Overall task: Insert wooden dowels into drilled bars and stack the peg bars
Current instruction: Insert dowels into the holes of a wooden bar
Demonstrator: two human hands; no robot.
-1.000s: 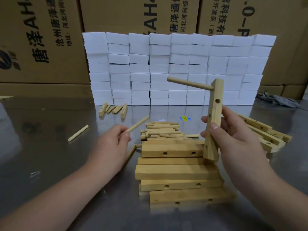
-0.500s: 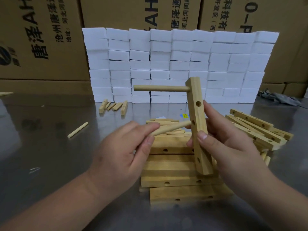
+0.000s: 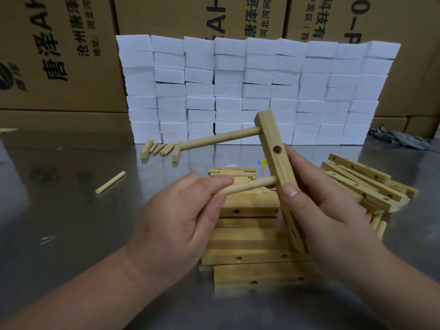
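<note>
Cardboard boxes [image 3: 59, 55] with printed lettering stand behind a wall of white foam blocks [image 3: 257, 91] at the far edge of a shiny metal surface [image 3: 71, 222].

Seen from the head camera, the right grip [image 3: 333, 225] is curled round the lower half of a drilled bar [image 3: 281, 167], thumb on the near face. It holds the bar nearly upright with the left side turned toward the other hand, which leaves that side free for a sideways push. One dowel [image 3: 221, 139] already sits near the top and sticks out to the left. The left grip [image 3: 176, 225] pinches a second dowel [image 3: 252, 185] between thumb and fingers at its back end. The tip meets the bar lower down; how deep it sits I cannot tell. An empty hole shows between the two.

Below the hands lies a stack of bars [image 3: 250, 236], probably where the finished piece will go. More drilled bars [image 3: 366, 186] are heaped to the right, and a pile of dowels [image 3: 232, 172] lies behind the stack, both within easy reach. One loose dowel [image 3: 110, 182] lies well apart on the left.
</note>
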